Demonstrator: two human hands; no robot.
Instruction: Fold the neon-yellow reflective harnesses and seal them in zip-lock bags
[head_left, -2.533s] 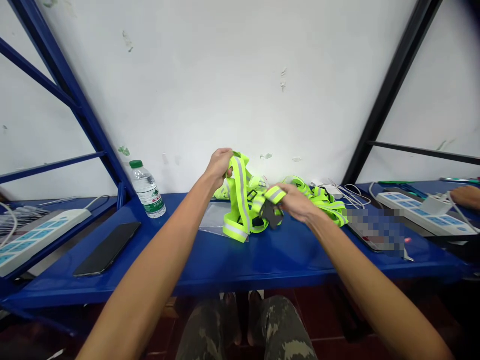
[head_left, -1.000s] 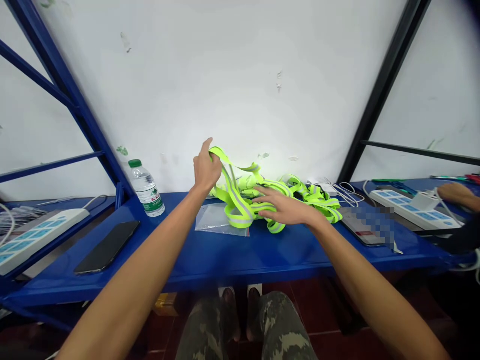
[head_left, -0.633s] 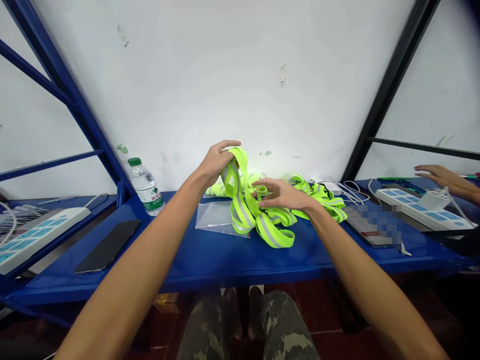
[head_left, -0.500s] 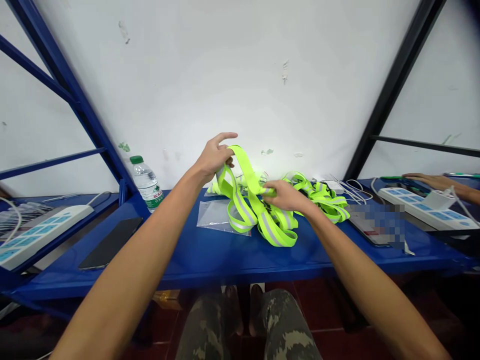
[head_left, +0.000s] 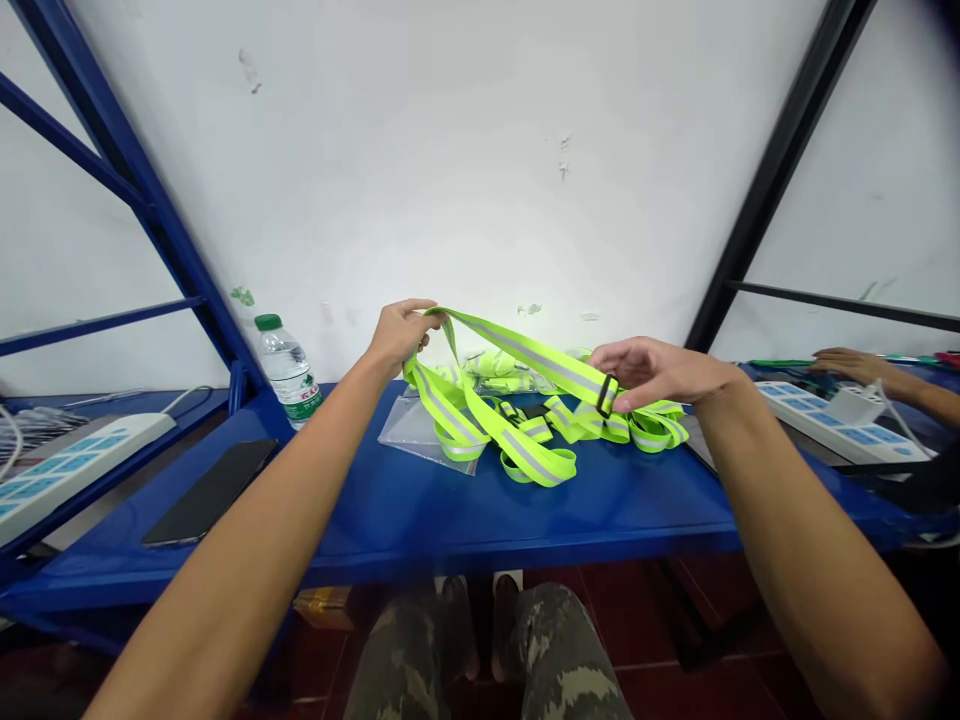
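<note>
A neon-yellow reflective strap [head_left: 525,352] with a grey stripe stretches between my two hands above the blue shelf [head_left: 420,510]. My left hand [head_left: 397,335] pinches its left end, raised a little over the shelf. My right hand [head_left: 660,372] grips the strap at a black buckle, fingers curled round it. More of the same strap lies in loose loops [head_left: 525,450] on the shelf below and between the hands. A clear plastic bag [head_left: 420,435] lies flat under the left loops.
A water bottle [head_left: 285,370] stands at the wall on the left. A black phone [head_left: 214,490] and a white power strip [head_left: 67,465] lie further left. Another person's hand [head_left: 855,365] reaches over a power strip [head_left: 832,420] at far right.
My right hand has moved out to the right along the strap, pulling a length of it taut between the hands. My left hand has dropped slightly and keeps its hold.
</note>
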